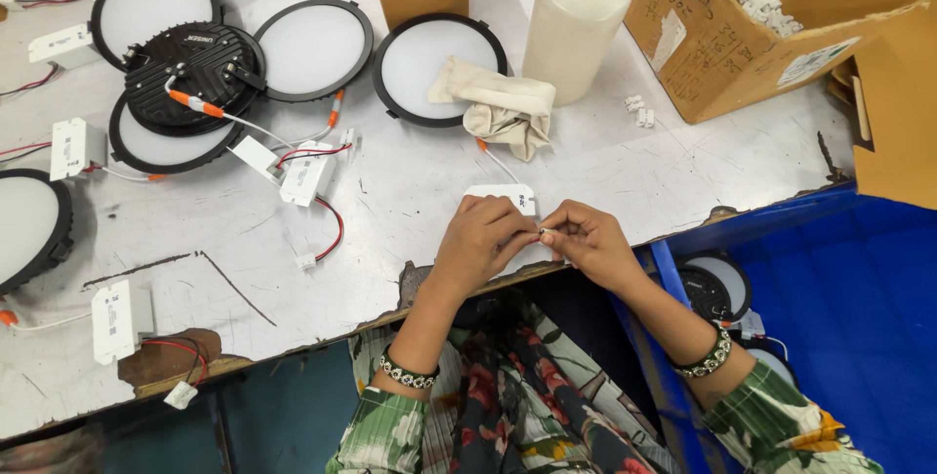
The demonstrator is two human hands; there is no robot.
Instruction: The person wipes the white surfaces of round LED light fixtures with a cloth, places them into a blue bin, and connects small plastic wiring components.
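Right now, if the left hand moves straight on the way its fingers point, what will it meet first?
The left hand points up and right, so it would probably first meet the small white driver box by its fingertips; the cloth lies beyond.

The worktable (pixel 410 201) is scuffed grey-white, chipped to brown along its near edge. Round lamps (pixel 314 48) show milky white faces in black rims; one upturned lamp (pixel 200 62) is ribbed black. Driver boxes (pixel 76 147) are white, with red wires (pixel 327 225). The bottle (pixel 576 20) and cloth (pixel 500 105) are cream, the carton (pixel 752 35) brown. Sleeves (pixel 390 430) are green floral, with beaded black-and-white bracelets (pixel 408 372).
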